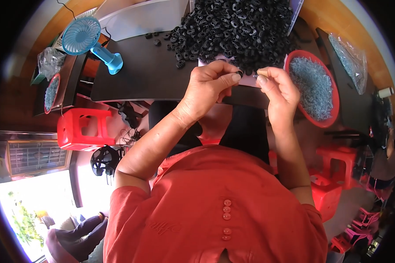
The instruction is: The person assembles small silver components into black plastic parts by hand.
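Note:
My left hand (210,84) is closed in a pinch on a small black plastic part (240,73), just above the near edge of the dark table. Facing it a short gap away, my right hand (280,87) pinches a tiny shiny metal piece (256,76) between thumb and fingertips; its exact shape is too small to make out. Beyond both hands lies a big heap of similar black plastic parts (237,33). To the right of my right hand, a red basin (335,94) holds a mass of small silvery-blue pieces (310,87).
A blue fan (81,36) stands at the left of the dark table (136,79), before a white bin (142,18). A clear bag (353,61) of silvery pieces lies at far right. Red stools (85,128) are on both sides. Another person's legs (81,234) show at lower left.

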Demonstrator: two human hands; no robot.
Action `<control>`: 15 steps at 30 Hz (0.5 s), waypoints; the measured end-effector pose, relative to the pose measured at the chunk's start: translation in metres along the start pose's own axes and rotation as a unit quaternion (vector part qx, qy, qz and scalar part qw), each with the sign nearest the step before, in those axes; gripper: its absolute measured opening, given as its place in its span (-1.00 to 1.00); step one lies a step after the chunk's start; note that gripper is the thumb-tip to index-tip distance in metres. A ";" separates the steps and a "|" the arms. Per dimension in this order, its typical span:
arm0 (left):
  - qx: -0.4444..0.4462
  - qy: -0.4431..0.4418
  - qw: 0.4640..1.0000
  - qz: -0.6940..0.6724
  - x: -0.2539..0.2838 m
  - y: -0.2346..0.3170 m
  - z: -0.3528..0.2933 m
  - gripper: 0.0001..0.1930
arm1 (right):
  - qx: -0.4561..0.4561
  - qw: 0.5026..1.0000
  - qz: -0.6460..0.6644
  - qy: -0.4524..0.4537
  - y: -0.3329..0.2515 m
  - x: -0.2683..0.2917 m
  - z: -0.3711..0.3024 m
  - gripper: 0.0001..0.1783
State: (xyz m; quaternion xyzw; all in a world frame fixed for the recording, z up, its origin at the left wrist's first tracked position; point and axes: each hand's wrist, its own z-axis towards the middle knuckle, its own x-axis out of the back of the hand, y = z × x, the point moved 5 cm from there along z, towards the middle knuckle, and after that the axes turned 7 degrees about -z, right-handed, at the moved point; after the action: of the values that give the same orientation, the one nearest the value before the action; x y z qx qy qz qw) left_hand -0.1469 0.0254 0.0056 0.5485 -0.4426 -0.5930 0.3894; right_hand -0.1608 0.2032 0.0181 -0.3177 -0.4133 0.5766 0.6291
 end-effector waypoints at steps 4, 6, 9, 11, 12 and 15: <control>0.047 -0.008 0.995 -0.084 0.001 -0.003 -0.010 -0.85 | 0.006 0.999 -0.001 -0.045 -0.012 -0.013 -0.002 -0.85; 0.042 -0.006 0.995 -0.095 0.001 -0.003 -0.013 -0.86 | 0.008 0.998 -0.005 -0.060 -0.015 -0.020 -0.002 -0.86; 0.037 -0.005 0.994 -0.106 0.004 -0.004 -0.019 -0.87 | 0.096 0.987 -0.102 -0.072 -0.026 -0.026 0.002 -0.92; 0.036 -0.003 0.993 -0.110 0.007 -0.005 -0.024 -0.87 | 0.102 0.980 -0.119 -0.119 -0.030 -0.029 0.001 -0.92; 0.036 -0.001 0.994 -0.099 0.009 -0.006 -0.027 -0.87 | 0.107 0.972 -0.135 -0.162 -0.032 -0.032 -0.001 -0.92; 0.044 0.007 0.994 -0.099 0.012 -0.008 -0.039 -0.87 | 0.203 0.943 -0.221 -0.146 -0.043 -0.042 -0.010 -0.88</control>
State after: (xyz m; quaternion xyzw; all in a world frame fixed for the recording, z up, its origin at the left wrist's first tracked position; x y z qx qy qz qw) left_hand -0.1092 0.0128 -0.0057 0.6105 -0.4088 -0.6050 0.3070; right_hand -0.1317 0.1569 0.0453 0.0033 -0.4345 0.5349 0.7246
